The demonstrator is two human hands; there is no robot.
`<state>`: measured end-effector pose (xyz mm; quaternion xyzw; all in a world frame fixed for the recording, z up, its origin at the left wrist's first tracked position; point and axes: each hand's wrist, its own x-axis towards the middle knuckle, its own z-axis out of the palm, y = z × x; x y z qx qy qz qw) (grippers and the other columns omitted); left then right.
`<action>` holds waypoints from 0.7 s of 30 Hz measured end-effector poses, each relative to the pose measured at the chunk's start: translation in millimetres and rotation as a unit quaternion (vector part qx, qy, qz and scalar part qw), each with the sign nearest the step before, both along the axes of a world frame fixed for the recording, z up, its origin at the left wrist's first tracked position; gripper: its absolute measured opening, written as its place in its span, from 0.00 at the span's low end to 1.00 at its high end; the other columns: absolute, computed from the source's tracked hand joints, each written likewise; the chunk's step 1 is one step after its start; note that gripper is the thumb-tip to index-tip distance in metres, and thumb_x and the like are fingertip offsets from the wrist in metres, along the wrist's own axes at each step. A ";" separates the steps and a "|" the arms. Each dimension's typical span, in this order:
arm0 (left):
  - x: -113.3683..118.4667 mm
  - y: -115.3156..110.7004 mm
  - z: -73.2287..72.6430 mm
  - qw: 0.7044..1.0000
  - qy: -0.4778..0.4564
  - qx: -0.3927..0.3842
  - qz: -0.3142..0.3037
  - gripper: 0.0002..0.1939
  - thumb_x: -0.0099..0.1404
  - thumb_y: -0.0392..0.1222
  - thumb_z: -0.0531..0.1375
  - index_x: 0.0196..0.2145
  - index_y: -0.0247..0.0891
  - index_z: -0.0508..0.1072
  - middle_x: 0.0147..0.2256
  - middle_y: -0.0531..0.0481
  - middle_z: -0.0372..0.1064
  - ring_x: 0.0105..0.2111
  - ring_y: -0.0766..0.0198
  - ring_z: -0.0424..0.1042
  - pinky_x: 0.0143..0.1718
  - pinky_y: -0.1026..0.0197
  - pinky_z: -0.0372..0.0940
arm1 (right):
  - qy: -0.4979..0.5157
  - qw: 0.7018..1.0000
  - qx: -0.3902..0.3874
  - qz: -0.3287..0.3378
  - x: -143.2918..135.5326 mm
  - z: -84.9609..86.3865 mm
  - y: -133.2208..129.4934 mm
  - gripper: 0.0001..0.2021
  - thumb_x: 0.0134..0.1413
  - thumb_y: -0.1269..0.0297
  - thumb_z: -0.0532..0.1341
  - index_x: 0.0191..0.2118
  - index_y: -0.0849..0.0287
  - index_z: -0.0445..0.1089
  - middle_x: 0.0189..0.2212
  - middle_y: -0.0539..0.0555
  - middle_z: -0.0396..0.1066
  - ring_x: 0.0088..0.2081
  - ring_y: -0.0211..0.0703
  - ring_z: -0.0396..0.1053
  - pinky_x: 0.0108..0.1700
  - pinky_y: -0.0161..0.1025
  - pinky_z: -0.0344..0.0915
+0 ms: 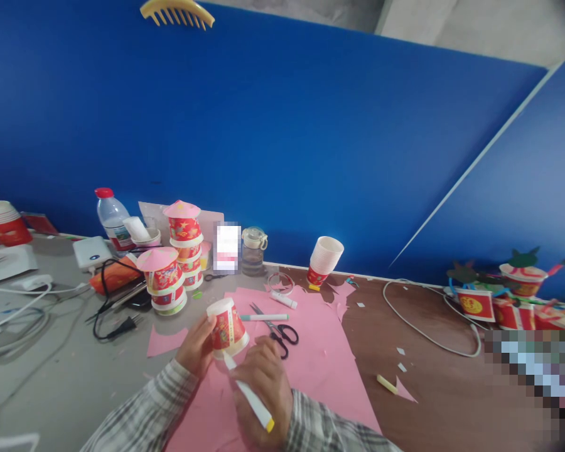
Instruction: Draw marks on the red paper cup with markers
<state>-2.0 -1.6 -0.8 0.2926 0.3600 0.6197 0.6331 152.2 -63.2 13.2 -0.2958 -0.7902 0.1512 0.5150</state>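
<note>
My left hand (195, 345) is wrapped round a red patterned paper cup (226, 328), which is tilted over the pink paper (320, 376). In my right hand (266, 389) is a white marker pen (255, 403) with a yellow end. Its tip meets, or comes very near, the cup's white rim. Just beyond my right hand lie black-handled scissors (288, 334), partly crossed by a white and teal marker (277, 317). Behind the cup to the left stand two towers of stacked red cups with pink cone tops, a shorter one (162, 276) and a taller one (184, 232).
A stack of paper cups (326, 254) stands near the blue partition (282, 138). Beside it are a lidded water jar (253, 254) and a plastic bottle (113, 216). Cables and a black plug (126, 326) lie left. Decorated red cups (473, 304) and a white cable (428, 351) are right.
</note>
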 end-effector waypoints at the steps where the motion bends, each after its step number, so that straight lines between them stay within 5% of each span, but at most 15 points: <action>1: 0.1 -0.4 0.1 1.000 0.000 0.001 -0.003 0.26 0.39 0.56 0.66 0.33 0.37 0.70 0.23 0.50 0.71 0.22 0.60 0.69 0.21 0.62 0.64 | -0.007 1.000 -0.001 0.000 0.0 0.0 0.3 0.11 0.43 0.68 0.59 0.37 0.52 0.67 0.25 0.50 0.70 0.28 0.50 0.68 0.42 0.54 0.60; 13: -0.8 1.8 -2.5 1.000 -0.008 -0.004 -0.007 0.30 0.39 0.56 0.66 0.37 0.36 0.68 0.28 0.47 0.72 0.27 0.55 0.71 0.26 0.57 0.65 | 0.014 0.998 0.033 -0.055 0.0 1.0 3.3 0.07 0.42 0.70 0.58 0.31 0.53 0.68 0.21 0.48 0.69 0.24 0.46 0.66 0.42 0.54 0.59; 21: -0.3 2.1 -2.7 1.000 0.002 -0.010 0.012 0.30 0.37 0.57 0.67 0.36 0.36 0.69 0.30 0.45 0.73 0.31 0.52 0.71 0.28 0.56 0.67 | 0.076 0.992 0.029 -0.096 -1.0 5.4 7.7 0.04 0.42 0.70 0.57 0.24 0.54 0.66 0.15 0.46 0.63 0.19 0.42 0.61 0.33 0.47 0.60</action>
